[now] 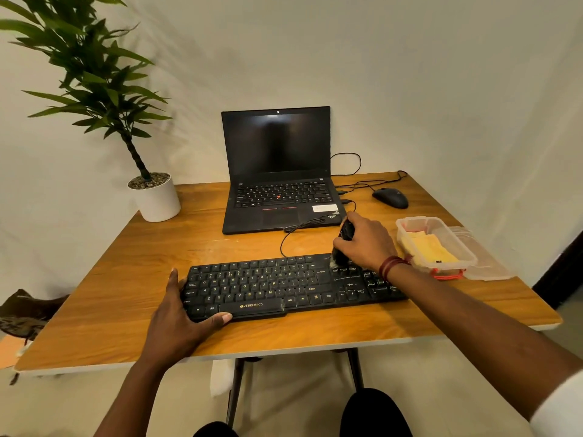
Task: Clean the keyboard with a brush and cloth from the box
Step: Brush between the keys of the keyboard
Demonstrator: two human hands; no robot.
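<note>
A black keyboard (277,285) lies across the front of the wooden table (126,266). My left hand (179,313) grips its left end, thumb along the front edge. My right hand (366,241) holds a dark brush (342,244) upright, its bristles down on the keys near the keyboard's upper right. To the right stands a clear plastic box (441,228) with a yellow cloth (432,249) folded inside it.
An open black laptop (277,171) stands behind the keyboard, with cables trailing to its right. A black mouse (390,197) sits at the back right. A potted plant (154,193) occupies the back left corner. The box's clear lid (485,260) lies beside it.
</note>
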